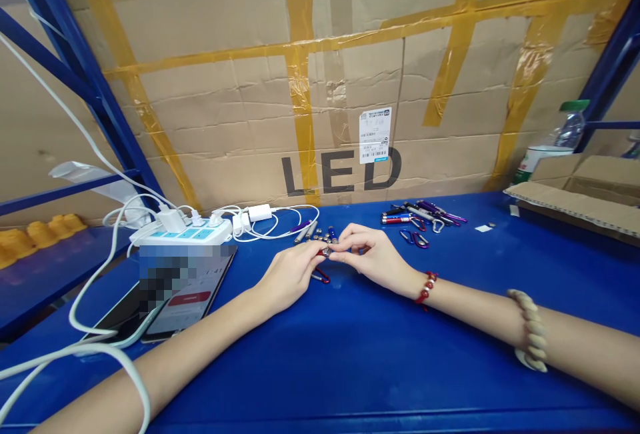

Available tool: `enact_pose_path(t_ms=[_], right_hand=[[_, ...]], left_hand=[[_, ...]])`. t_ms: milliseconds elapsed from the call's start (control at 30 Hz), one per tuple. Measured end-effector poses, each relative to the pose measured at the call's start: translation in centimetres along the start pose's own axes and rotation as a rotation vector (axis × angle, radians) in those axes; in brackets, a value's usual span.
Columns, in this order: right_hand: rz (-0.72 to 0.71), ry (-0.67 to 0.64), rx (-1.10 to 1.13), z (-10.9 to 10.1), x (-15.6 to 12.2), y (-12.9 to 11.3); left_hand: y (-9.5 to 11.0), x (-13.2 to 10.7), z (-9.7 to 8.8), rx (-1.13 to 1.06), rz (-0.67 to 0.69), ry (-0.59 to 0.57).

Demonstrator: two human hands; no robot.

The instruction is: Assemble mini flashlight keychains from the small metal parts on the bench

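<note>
My left hand (287, 277) is closed around a small red flashlight (321, 253), most of which the fingers hide. A red carabiner (321, 277) hangs out below that hand. The fingertips of my right hand (367, 254) pinch the flashlight's silvery end, and both hands meet there just above the blue table. Behind the fingers lie several small metal parts (311, 229) and a blue tube (331, 233), partly covered by the hands.
Several small flashlights (400, 219) with carabiners lie to the right, with loose carabiners (416, 239) in front. At left are a white power strip (185, 233), cables and two phones (193, 301). A cardboard box (575, 204) stands at right; a large carton (240, 121) forms the back.
</note>
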State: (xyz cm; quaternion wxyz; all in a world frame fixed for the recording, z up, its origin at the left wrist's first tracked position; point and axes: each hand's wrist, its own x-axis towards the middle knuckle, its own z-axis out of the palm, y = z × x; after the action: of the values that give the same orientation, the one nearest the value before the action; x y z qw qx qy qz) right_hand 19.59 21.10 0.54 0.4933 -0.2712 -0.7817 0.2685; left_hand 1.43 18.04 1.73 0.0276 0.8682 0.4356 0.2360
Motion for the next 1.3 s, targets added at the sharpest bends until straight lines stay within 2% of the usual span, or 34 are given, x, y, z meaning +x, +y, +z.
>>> enact_pose_path(t_ms=[233, 467, 667, 933, 1133, 1233, 1300], right_hand=[[0.045, -0.113, 0.102, 0.0, -0.1, 0.1], [0.060, -0.117, 0.091, -0.1, 0.0, 0.1], [0.067, -0.106, 0.032, 0.0, -0.1, -0.1], [0.129, -0.068, 0.025, 0.3, -0.1, -0.4], [0.066, 0.062, -0.211, -1.0, 0.7, 0.6], [0.106, 0.127, -0.393, -2.2, 1.1, 1.6], [0.147, 0.113, -0.502, -2.8, 1.2, 2.3]], left_hand=[[0.2, -0.3, -0.3, -0.024, -0.016, -0.113], [0.3, -0.4, -0.4, -0.015, 0.026, -0.155], [0.4, -0.4, -0.3, -0.026, 0.013, -0.117], [0.3, -0.2, -0.1, -0.039, -0.025, -0.006], [0.4, 0.0, -0.2, 0.030, -0.102, 0.045], [0.3, 0.1, -0.3, 0.057, -0.128, 0.070], [0.3, 0.1, -0.4, 0.066, -0.139, 0.074]])
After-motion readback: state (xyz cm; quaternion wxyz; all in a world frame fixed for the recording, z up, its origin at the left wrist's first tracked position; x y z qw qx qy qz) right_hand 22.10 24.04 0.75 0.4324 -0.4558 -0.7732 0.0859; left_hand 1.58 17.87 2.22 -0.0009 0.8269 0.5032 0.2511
